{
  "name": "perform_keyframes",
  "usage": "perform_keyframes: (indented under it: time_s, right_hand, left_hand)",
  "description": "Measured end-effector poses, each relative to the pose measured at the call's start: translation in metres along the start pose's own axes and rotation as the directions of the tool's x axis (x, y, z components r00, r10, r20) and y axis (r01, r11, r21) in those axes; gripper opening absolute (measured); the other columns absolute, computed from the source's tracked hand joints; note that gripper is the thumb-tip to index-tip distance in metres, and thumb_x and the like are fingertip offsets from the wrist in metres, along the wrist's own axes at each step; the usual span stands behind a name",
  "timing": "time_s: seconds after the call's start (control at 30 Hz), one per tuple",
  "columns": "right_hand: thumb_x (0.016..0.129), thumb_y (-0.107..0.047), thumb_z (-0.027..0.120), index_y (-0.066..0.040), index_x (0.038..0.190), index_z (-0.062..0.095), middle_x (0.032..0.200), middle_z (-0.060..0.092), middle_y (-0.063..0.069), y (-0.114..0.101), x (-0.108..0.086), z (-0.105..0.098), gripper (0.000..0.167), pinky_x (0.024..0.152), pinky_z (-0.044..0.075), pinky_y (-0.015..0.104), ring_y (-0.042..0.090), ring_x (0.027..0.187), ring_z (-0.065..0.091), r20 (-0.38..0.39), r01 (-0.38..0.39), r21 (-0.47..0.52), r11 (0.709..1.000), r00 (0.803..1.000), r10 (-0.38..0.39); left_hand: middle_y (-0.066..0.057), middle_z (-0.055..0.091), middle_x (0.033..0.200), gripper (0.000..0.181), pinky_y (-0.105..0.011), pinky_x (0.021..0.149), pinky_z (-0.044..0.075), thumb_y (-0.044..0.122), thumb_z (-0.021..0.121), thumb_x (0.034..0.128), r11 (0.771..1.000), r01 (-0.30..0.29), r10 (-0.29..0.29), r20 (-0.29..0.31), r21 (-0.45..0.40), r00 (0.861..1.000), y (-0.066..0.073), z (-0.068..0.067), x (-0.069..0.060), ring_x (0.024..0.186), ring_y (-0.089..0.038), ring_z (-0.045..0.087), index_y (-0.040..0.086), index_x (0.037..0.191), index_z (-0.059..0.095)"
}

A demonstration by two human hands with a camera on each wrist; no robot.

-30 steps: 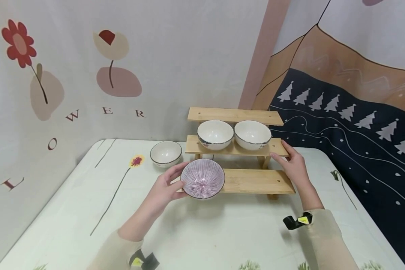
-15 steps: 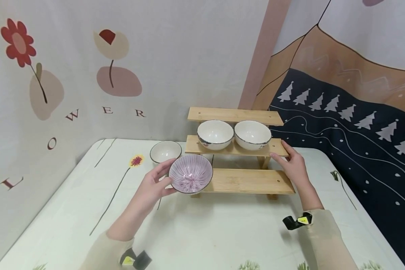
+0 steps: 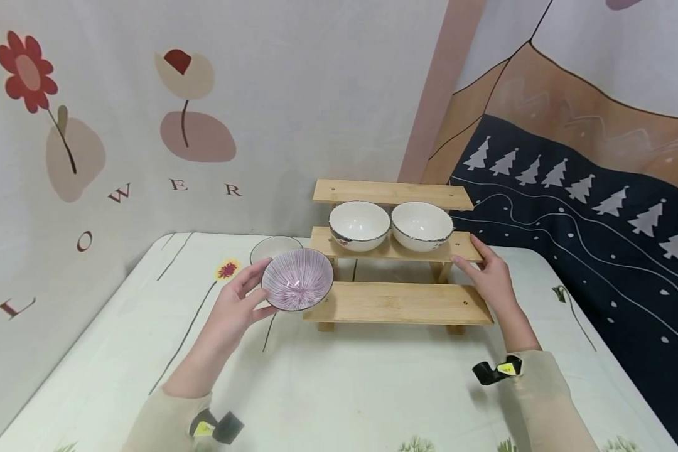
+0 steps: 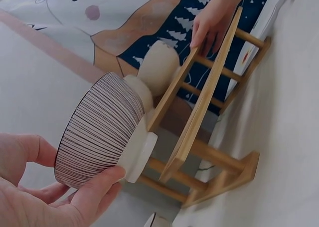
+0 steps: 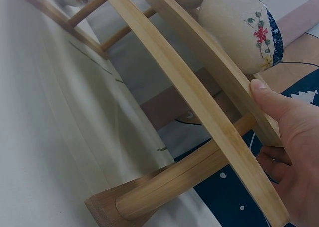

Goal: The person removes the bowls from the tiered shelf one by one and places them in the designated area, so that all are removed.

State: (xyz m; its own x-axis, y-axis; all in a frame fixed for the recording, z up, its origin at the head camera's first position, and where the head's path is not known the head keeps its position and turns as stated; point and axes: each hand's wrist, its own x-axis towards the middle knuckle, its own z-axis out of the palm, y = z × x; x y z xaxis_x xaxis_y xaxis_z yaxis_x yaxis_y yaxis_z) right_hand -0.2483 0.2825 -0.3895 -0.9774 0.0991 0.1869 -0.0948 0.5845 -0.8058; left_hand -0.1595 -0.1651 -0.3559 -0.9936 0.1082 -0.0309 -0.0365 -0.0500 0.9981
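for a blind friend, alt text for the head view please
A person's left hand holds a purple-striped bowl near the left end of a wooden rack, while their right hand grips the rack's middle shelf. Two white bowls sit side by side on that shelf; a third bowl, on the table, is partly hidden by the striped one.

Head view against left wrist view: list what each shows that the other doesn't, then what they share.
Only the head view: the inside of the striped bowl, with its purple lines, and the red flower print on the wall.

Only the left wrist view: the striped bowl's pale foot, seen from the side.

Both: the left hand holding the striped bowl, the right hand gripping the shelf, and two white bowls on it.
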Motion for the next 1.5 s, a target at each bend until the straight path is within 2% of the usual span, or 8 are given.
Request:
perform_keyframes:
  time_s: [0.53,0.83,0.97,1.1,1.23,1.33,1.5]
  right_hand:
    - [0.094,-0.043,0.067,-0.006,0.158,0.024,0.163,0.025,0.020,0.000,0.000,-0.001,0.085,0.122,0.029,0.052,0.038,0.150,0.028,-0.003,-0.009,0.001,1.000,1.000,0.009]
    - [0.094,-0.045,0.067,-0.007,0.158,0.024,0.163,0.024,0.021,-0.002,0.000,0.000,0.086,0.122,0.029,0.053,0.039,0.150,0.028,0.004,-0.010,0.000,1.000,1.000,0.010]
    - [0.094,-0.044,0.067,-0.006,0.158,0.024,0.163,0.024,0.020,-0.002,0.000,0.000,0.086,0.122,0.029,0.053,0.039,0.150,0.027,0.003,-0.008,-0.001,1.000,1.000,0.008]
    - [0.094,-0.044,0.067,-0.007,0.158,0.024,0.163,0.025,0.020,-0.002,0.001,0.001,0.085,0.122,0.029,0.053,0.039,0.150,0.027,0.002,-0.006,-0.003,1.000,1.000,0.006]
    - [0.094,-0.044,0.066,-0.006,0.158,0.024,0.163,0.024,0.020,-0.003,0.000,0.001,0.085,0.122,0.029,0.052,0.038,0.150,0.027,0.004,-0.004,0.002,1.000,1.000,0.004]
    - [0.094,-0.043,0.067,-0.006,0.158,0.024,0.163,0.025,0.020,-0.003,0.000,0.001,0.085,0.122,0.029,0.052,0.038,0.150,0.027,0.001,-0.006,0.003,1.000,1.000,0.006]
    - [0.094,-0.043,0.067,-0.007,0.158,0.025,0.163,0.025,0.019,-0.002,-0.001,0.000,0.085,0.122,0.029,0.052,0.038,0.150,0.027,-0.004,-0.008,0.001,1.000,1.000,0.008]
  left_hand:
    - [-0.017,0.032,0.159,0.061,-0.022,0.085,0.061,-0.001,0.044,0.0987,1.000,-0.024,0.022,-0.091,-0.020,0.996,0.001,-0.029,0.008,0.108,0.003,0.059,0.002,0.156,0.024]
    - [-0.006,0.041,0.148,0.060,-0.020,0.084,0.061,0.004,0.049,0.1017,0.996,-0.032,0.018,-0.155,-0.088,0.988,-0.002,-0.047,0.013,0.108,0.004,0.060,0.005,0.157,0.024]
    - [0.002,0.048,0.139,0.062,-0.020,0.083,0.061,0.009,0.053,0.1022,0.991,-0.044,0.020,-0.184,-0.124,0.983,-0.005,-0.055,0.017,0.106,0.004,0.061,0.006,0.157,0.024]
    - [0.009,0.052,0.130,0.064,-0.019,0.082,0.061,0.008,0.054,0.1012,0.985,-0.057,0.019,-0.221,-0.164,0.975,-0.008,-0.063,0.020,0.102,0.004,0.064,0.006,0.157,0.023]
    - [0.001,0.048,0.140,0.065,-0.018,0.081,0.061,0.005,0.052,0.1012,0.981,-0.057,0.008,-0.259,-0.184,0.966,-0.010,-0.069,0.022,0.101,0.003,0.064,0.008,0.158,0.022]
    - [-0.007,0.038,0.152,0.066,-0.017,0.082,0.060,0.004,0.051,0.1012,0.976,-0.051,-0.010,-0.280,-0.212,0.960,-0.011,-0.073,0.026,0.102,0.004,0.063,0.010,0.159,0.020]
    - [-0.009,0.030,0.160,0.065,-0.015,0.081,0.060,0.002,0.048,0.1012,0.971,-0.033,-0.048,-0.331,-0.236,0.942,-0.012,-0.079,0.033,0.102,0.003,0.063,0.015,0.159,0.021]
